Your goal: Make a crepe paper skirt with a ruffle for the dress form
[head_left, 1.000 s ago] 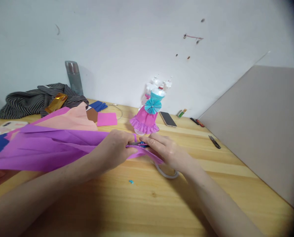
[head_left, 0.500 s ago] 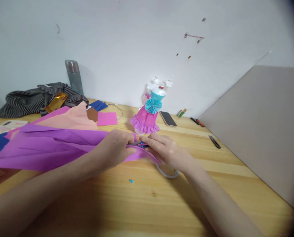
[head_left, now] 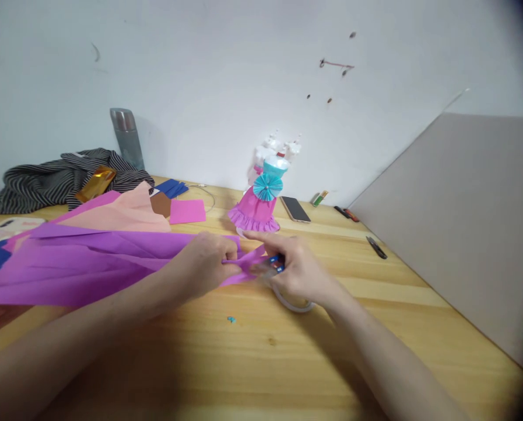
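From afar I judged cutting in hand, the left hand [head_left: 205, 263] with fingers clamped on purple paper [head_left: 103, 257] along the worktop's [head_left: 244, 368] left, the right hand's [head_left: 300, 268] around blurred scissors [head_left: 280, 269], the next snip wanting taut paper.

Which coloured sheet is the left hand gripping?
The long purple sheet, pinched in the left hand; the peach sheet and small pink rectangle lie beyond it, untouched.
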A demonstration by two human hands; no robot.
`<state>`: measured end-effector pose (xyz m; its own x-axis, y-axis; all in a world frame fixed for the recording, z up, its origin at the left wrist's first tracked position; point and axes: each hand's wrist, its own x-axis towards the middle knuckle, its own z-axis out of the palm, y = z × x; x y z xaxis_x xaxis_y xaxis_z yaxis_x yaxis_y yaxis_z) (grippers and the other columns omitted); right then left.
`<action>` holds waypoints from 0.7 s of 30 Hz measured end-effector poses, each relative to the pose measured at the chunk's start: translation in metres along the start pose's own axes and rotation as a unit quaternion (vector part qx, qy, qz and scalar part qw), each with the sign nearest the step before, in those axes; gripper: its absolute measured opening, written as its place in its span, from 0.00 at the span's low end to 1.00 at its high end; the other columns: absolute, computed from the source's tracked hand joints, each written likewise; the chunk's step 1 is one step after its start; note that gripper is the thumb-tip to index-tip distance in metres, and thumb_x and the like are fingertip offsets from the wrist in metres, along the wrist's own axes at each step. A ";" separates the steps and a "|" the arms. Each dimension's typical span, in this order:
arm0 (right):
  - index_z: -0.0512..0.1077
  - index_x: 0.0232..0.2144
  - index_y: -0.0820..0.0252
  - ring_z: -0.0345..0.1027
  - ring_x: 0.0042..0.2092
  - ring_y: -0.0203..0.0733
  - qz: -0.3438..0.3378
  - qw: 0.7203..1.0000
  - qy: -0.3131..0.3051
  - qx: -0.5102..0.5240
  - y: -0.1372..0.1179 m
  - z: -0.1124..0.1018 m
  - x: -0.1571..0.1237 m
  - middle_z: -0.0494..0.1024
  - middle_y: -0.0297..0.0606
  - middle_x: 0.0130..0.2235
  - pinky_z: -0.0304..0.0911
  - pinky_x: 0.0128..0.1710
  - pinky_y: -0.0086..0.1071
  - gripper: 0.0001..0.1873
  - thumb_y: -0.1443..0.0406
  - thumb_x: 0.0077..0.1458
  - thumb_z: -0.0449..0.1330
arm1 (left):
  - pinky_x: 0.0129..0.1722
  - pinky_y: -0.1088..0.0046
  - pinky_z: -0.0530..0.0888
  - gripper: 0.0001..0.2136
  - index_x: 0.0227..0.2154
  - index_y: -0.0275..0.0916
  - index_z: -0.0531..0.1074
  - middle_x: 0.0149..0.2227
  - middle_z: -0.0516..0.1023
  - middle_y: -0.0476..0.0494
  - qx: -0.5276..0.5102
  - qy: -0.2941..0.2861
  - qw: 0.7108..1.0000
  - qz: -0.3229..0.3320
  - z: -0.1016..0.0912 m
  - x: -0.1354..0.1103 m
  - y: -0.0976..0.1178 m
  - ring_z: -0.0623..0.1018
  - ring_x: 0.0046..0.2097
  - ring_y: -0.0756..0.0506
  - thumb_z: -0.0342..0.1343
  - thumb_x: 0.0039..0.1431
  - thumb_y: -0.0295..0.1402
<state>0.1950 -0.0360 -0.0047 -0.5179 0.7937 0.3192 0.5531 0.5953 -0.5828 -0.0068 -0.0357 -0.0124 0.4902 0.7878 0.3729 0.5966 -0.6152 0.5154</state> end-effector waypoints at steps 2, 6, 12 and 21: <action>0.74 0.42 0.60 0.61 0.26 0.34 0.007 0.999 -0.034 -0.034 -0.002 0.004 0.000 0.74 0.33 0.26 0.54 0.26 0.27 0.20 0.73 0.44 0.60 | 0.21 0.76 0.49 0.14 0.14 0.36 0.58 0.15 0.52 0.57 -0.002 -0.007 1.000 0.001 0.005 0.000 -0.001 0.53 0.20 0.55 0.55 0.50 0.29; 0.73 0.26 0.62 0.58 0.24 0.32 0.012 0.997 -0.041 -0.071 0.004 0.003 0.002 0.72 0.32 0.22 0.50 0.25 0.26 0.06 0.74 0.45 0.58 | 0.21 0.75 0.49 0.11 0.15 0.36 0.60 0.15 0.54 0.57 0.006 -0.043 0.999 -0.030 0.004 0.000 0.000 0.54 0.20 0.55 0.54 0.48 0.28; 0.71 0.25 0.62 0.55 0.24 0.32 0.020 0.997 -0.052 -0.060 0.014 -0.009 0.003 0.68 0.30 0.22 0.48 0.24 0.27 0.02 0.71 0.47 0.59 | 0.22 0.74 0.49 0.11 0.14 0.38 0.54 0.15 0.53 0.56 0.043 -0.066 0.997 -0.028 -0.015 0.003 0.000 0.53 0.21 0.54 0.50 0.44 0.25; 0.64 0.19 0.61 0.50 0.23 0.30 0.055 0.993 -0.106 0.025 0.019 -0.016 0.010 0.59 0.28 0.21 0.46 0.22 0.26 0.11 0.64 0.50 0.58 | 0.24 0.74 0.52 0.05 0.16 0.38 0.63 0.18 0.62 0.53 0.041 -0.081 0.994 -0.054 -0.024 0.000 -0.012 0.60 0.24 0.52 0.50 0.44 0.27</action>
<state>0.2109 -0.0148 -0.0005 -0.5851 0.8059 0.0905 0.5831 0.4956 -0.6437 -0.0290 -0.0278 -0.0001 0.5132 0.8378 0.1861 0.6981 -0.5336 0.4775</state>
